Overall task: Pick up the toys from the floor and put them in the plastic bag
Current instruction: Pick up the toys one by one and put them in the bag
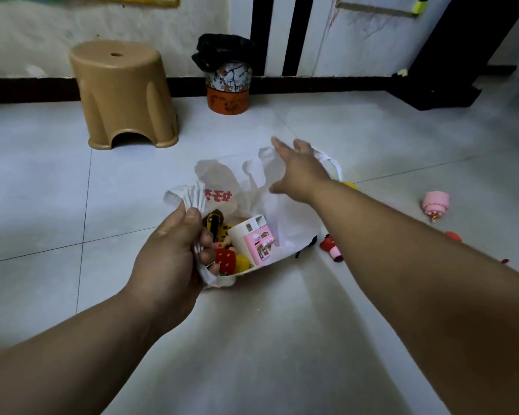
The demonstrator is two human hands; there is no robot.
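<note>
The white plastic bag lies open on the tiled floor at centre. Its bunched near-left rim is gripped by the left hand, fingers curled round the plastic. The right hand is extended over the bag's far edge, fingers spread, nothing held. A pink-and-white toy cabinet and a strawberry toy are seen inside; a red toy and a pink cake toy lie on the floor to the right.

Bare left grip and right grip; forearms seemingly unclothed to the frame edge.
</note>
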